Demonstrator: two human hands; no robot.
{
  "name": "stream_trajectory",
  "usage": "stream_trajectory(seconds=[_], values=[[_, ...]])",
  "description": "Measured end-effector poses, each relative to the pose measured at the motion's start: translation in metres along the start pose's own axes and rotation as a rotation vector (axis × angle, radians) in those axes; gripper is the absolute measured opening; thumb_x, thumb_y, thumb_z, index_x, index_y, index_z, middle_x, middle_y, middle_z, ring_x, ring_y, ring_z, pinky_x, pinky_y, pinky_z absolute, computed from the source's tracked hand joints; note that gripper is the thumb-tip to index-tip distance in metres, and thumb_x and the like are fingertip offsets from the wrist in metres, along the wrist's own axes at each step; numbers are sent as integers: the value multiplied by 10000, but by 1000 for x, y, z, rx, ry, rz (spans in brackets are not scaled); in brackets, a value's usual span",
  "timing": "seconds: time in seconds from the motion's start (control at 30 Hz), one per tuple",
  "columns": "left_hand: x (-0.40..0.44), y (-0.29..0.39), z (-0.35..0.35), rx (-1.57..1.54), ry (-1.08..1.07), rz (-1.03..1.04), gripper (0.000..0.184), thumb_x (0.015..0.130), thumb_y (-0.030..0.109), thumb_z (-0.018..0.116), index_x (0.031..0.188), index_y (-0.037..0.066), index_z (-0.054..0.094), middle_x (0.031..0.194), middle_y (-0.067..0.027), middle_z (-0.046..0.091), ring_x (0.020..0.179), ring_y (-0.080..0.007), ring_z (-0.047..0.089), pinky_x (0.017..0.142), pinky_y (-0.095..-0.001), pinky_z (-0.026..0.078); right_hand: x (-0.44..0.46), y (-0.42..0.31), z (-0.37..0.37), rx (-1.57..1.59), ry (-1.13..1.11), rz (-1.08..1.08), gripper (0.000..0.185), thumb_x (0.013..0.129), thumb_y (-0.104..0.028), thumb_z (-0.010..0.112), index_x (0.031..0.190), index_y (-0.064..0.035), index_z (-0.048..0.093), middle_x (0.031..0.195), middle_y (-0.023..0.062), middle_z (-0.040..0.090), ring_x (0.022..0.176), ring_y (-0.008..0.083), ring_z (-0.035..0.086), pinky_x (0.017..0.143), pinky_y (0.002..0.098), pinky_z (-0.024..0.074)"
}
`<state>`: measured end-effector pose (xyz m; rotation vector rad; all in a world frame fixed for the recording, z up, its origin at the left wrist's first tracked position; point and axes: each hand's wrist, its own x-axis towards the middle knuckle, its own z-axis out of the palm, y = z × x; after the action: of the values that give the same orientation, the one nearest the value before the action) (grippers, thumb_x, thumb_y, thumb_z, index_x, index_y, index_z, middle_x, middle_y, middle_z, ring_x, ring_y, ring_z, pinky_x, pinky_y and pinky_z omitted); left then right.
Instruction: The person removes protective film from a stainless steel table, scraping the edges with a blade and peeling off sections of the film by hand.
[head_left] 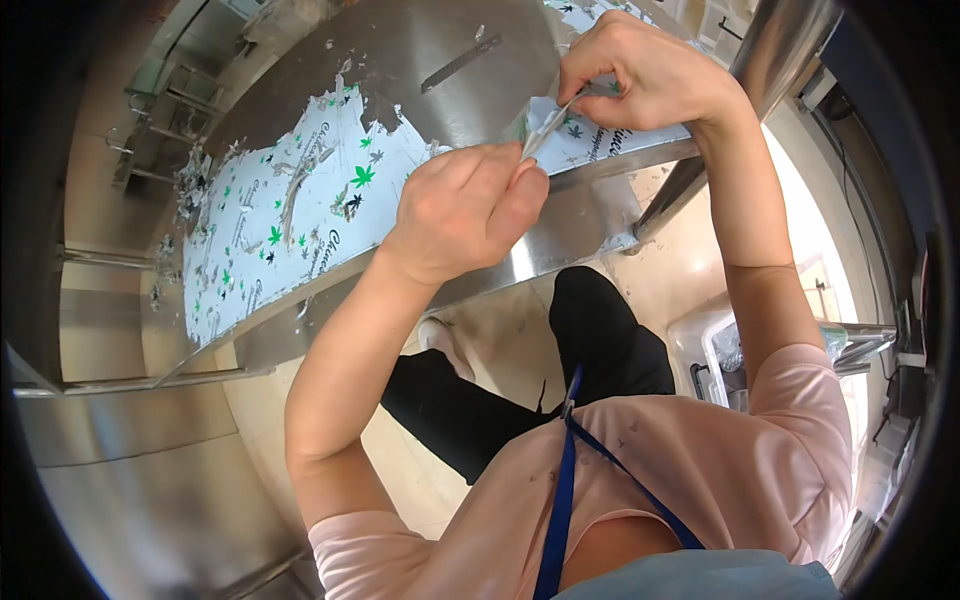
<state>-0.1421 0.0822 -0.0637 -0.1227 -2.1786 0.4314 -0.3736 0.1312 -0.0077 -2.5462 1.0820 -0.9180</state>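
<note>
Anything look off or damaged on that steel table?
Yes: the leaf-print film on the steel table has a ragged, torn far edge, not a clean cut. Shreds cluster along its left end. The left hand and right hand pinch a creased piece.

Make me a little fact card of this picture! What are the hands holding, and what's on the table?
Left hand: fingers pinching a lifted film fold
Right hand: fingers pinching the fold's other end
Table: shiny metal, partly bare
Printed film: pale, green and dark leaves, black lettering, ragged edges
Torn scraps: bunched near the table's left end
</note>
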Motion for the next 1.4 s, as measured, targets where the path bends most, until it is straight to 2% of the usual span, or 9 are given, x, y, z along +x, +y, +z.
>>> stream_trajectory(seconds=[0.07,0.2,0.3,0.43,0.47,0.6,0.73,1.2,1.4], values=[[2,1,-2,14,-17,-85,320,739,-16,694,977,43,488,741,-94,656,645,-214,655,542,-283,503,2,6,7,131,164,-120,85,676,-82,606,734,-34,647,635,132,610,573,298,594,522,362,453],[9,5,-3,-112,42,-658,296,808,57,668,1013,5,460,767,-132,680,655,-217,668,588,-278,508,9,14,18,-90,89,9,396,856,-172,596,1224,-36,540,1195,160,575,1063,295,564,913,345,439],[9,3,-1,-196,68,-709,296,814,64,661,1018,2,456,769,-138,681,647,-225,665,594,-284,507,14,-4,35,-33,-92,109,400,871,-208,580,1225,-27,536,1172,162,590,1045,317,567,893,367,443],[33,4,-19,-15,-231,-882,233,897,93,544,1073,-17,439,772,-135,682,692,-265,664,668,-331,509,14,9,50,-116,62,31,259,802,-121,644,1032,-3,620,923,169,643,856,354,597,735,407,474],[35,5,-20,-47,-235,-862,234,885,73,487,1086,-16,407,791,-149,676,720,-366,647,664,-431,494,12,9,53,-139,145,-6,181,756,-34,648,933,0,634,830,158,640,775,351,600,683,414,476],[28,-2,-27,-95,-153,-801,373,843,84,546,1163,-30,393,1028,-196,643,910,-368,624,762,-408,490,6,12,56,-215,193,-61,215,716,12,605,926,-15,643,794,145,645,751,331,607,658,408,472],[14,5,-20,-280,-335,-752,407,816,100,607,1159,-8,416,937,-149,672,794,-342,648,704,-392,508,6,13,60,-252,232,-107,266,654,44,563,893,-24,657,746,130,641,713,313,607,620,400,466],[27,21,9,-185,87,-386,307,836,35,636,1088,-8,466,856,-103,679,733,-117,643,645,-245,507,-8,11,46,-13,457,-217,135,654,-78,542,766,-27,598,592,135,540,543,313,565,494,364,441],[47,4,-13,-256,-29,-702,242,838,27,591,1052,2,481,872,-132,679,681,-221,660,604,-292,508,-2,17,40,35,500,-265,194,721,-128,563,866,-18,631,688,152,596,612,298,604,554,346,473]])
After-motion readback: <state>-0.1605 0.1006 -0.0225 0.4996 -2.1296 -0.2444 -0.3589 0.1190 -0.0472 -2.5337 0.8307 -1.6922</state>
